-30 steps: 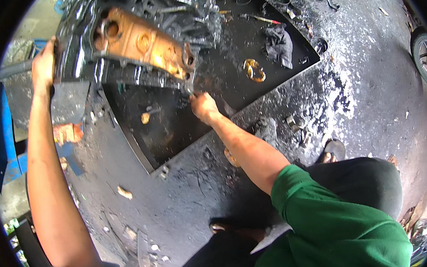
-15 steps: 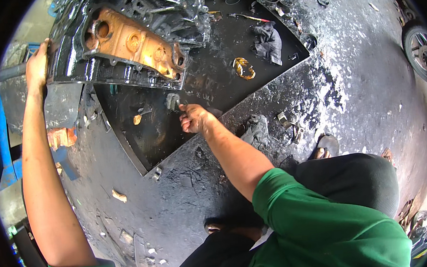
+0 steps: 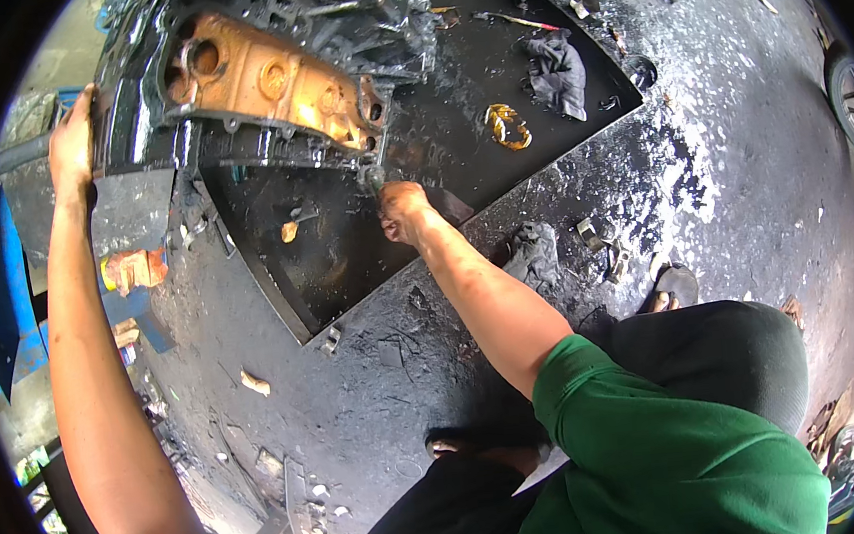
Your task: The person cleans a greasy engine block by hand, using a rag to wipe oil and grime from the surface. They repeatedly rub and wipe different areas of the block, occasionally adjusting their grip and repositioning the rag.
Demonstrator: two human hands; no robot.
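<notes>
Left hand [image 3: 71, 144] stays clamped on the edge of the greasy black-and-rust-orange metal engine casting [image 3: 252, 85]. Right hand [image 3: 403, 212] has slid left along the casting's lower edge and now closes on a small grey metal fitting [image 3: 373, 178] there, so work has shifted to that corner.

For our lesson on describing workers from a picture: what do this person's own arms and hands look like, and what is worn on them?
Both hands are bare, with no gloves, watch or rings to be seen: the left hand and the right hand. The forearms are bare too, with dark grime smudges. Short green sleeves cover the upper arms, part of a green shirt.
</notes>
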